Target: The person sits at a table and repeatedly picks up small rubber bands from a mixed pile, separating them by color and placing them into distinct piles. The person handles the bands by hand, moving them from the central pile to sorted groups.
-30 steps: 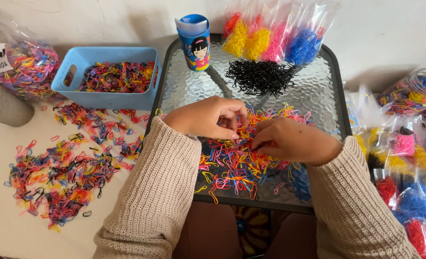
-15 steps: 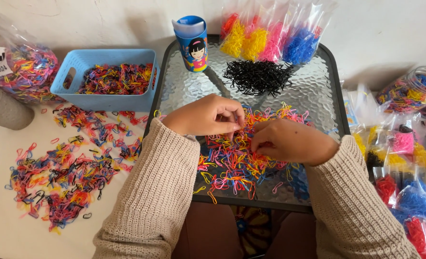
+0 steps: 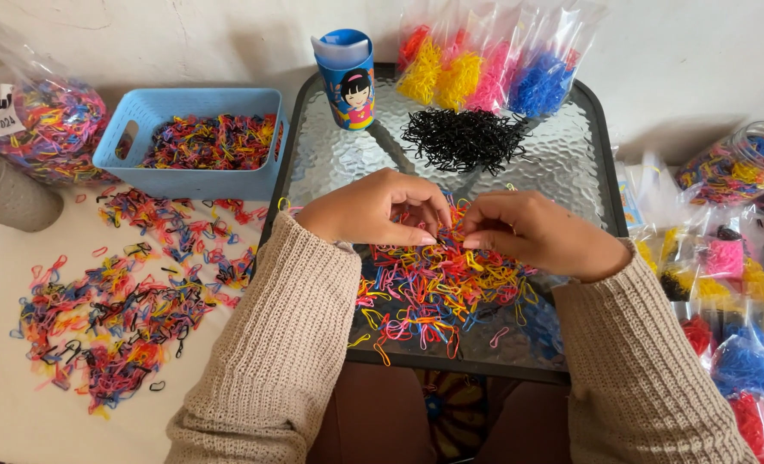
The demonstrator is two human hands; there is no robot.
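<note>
Since earlier frame hands drawn closer together, fingertips now nearly meeting; left hand (image 3: 372, 209) palm down, fingers curled, thumb pinched to fingertips, whether band held cannot tell; right hand (image 3: 532, 230) knuckles up, fingers bent, tips touching multicoloured bands pile (image 3: 438, 288) on glass table (image 3: 330, 150); black bands heap (image 3: 464, 137) beyond; blue cup (image 3: 348, 79), blue basket (image 3: 189, 142) left; bagged bands (image 3: 485, 64) behind.

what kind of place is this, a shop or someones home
Likely a home workspace for sorting small elastic bands: a small glass-topped table against a plain wall, clear bags of single-colour bands, and a blue basket of mixed ones.
</note>
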